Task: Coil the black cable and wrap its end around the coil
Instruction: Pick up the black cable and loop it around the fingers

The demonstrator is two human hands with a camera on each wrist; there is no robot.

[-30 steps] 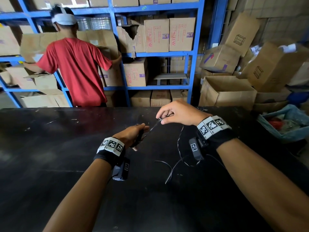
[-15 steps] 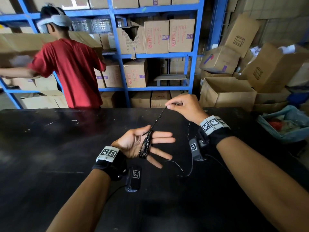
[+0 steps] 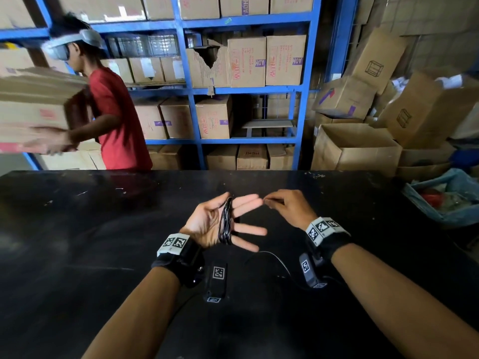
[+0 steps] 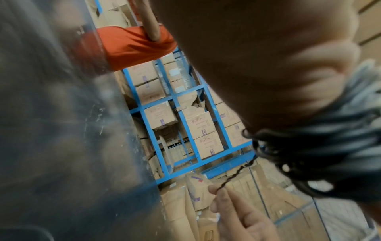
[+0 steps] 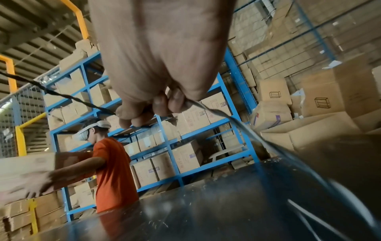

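A coil of thin black twisted cable (image 3: 225, 221) is wound round my left hand (image 3: 223, 221), which is held palm up above the black table (image 3: 77, 255) with its fingers straight and spread. In the left wrist view the coil (image 4: 321, 156) sits close against the palm. My right hand (image 3: 281, 206) is just right of the left fingertips and pinches the free run of cable (image 5: 68, 96) between thumb and fingers. The strand (image 4: 235, 176) leads from the coil to those fingers. The loose tail (image 3: 274, 257) trails down onto the table under my right wrist.
Beyond the table's far edge a person in a red shirt (image 3: 116, 117) carries a large cardboard box (image 3: 31, 110) at the left. Blue shelving (image 3: 246, 89) full of cartons stands behind. Open cartons (image 3: 355, 149) and a blue bin (image 3: 451, 195) are at the right.
My right hand has come down and left from head height to beside my left fingertips. My left palm turned up and its fingers spread. The person behind lifted a box off the shelf.
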